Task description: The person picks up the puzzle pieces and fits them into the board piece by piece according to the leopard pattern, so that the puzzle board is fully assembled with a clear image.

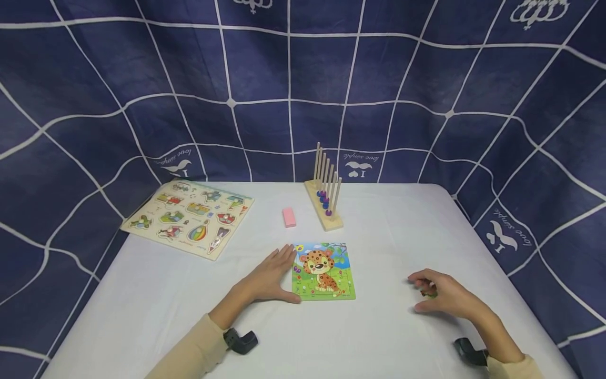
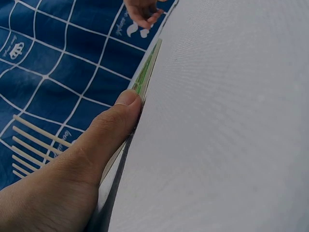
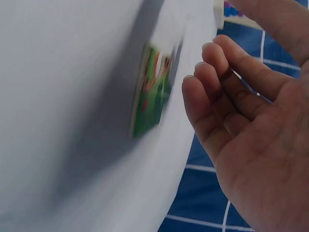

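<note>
A square picture puzzle (image 1: 323, 273) with a spotted leopard cub on green grass lies on the white table. Along its left side rests my left hand (image 1: 267, 276), fingers spread, the thumb at the lower left corner. In the left wrist view the thumb (image 2: 108, 125) presses by the puzzle's green edge (image 2: 145, 77). Well to the right, my right hand (image 1: 442, 295) has loosely bent fingers with a gap to the thumb. A small green puzzle piece (image 3: 153, 96) with red and orange marks appears beside its fingertips in the right wrist view, apart from them and slightly blurred.
Behind the puzzle are a pink block (image 1: 289, 217) and a wooden base (image 1: 331, 223) with upright pegs and several blue and purple beads. At the back left lies a vehicle peg-puzzle board (image 1: 189, 216). Dark blue checked cloth (image 1: 303, 68) hangs around the table.
</note>
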A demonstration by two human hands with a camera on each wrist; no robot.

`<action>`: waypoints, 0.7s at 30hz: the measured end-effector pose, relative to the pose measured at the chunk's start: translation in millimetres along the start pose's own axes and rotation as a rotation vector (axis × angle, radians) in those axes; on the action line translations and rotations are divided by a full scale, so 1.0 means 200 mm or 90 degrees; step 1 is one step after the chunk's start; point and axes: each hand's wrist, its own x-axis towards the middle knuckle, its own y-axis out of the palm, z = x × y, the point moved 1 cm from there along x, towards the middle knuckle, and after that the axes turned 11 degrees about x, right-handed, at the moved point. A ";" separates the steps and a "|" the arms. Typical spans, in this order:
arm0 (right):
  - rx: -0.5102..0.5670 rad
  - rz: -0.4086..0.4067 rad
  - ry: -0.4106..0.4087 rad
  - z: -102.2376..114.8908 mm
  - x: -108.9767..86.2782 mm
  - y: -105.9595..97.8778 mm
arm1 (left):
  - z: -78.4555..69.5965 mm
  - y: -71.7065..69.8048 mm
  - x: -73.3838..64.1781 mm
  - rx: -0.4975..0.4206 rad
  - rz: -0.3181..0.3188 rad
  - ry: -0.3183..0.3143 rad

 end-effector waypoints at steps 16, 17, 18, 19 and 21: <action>-0.025 0.018 0.096 -0.11 -0.05 -0.10 | 0.01 0.01 0.01 -0.001 0.003 -0.001; -0.022 0.020 0.100 -0.12 -0.05 -0.10 | 0.01 0.01 0.01 -0.003 0.004 -0.003; -0.020 0.026 0.102 -0.12 -0.05 -0.11 | 0.01 0.01 0.01 -0.003 0.006 -0.004; -0.017 0.026 0.108 -0.13 -0.05 -0.11 | 0.01 0.01 0.00 -0.003 0.008 -0.005; -0.011 0.029 0.116 -0.13 -0.04 -0.11 | 0.01 0.01 0.00 -0.002 0.007 -0.005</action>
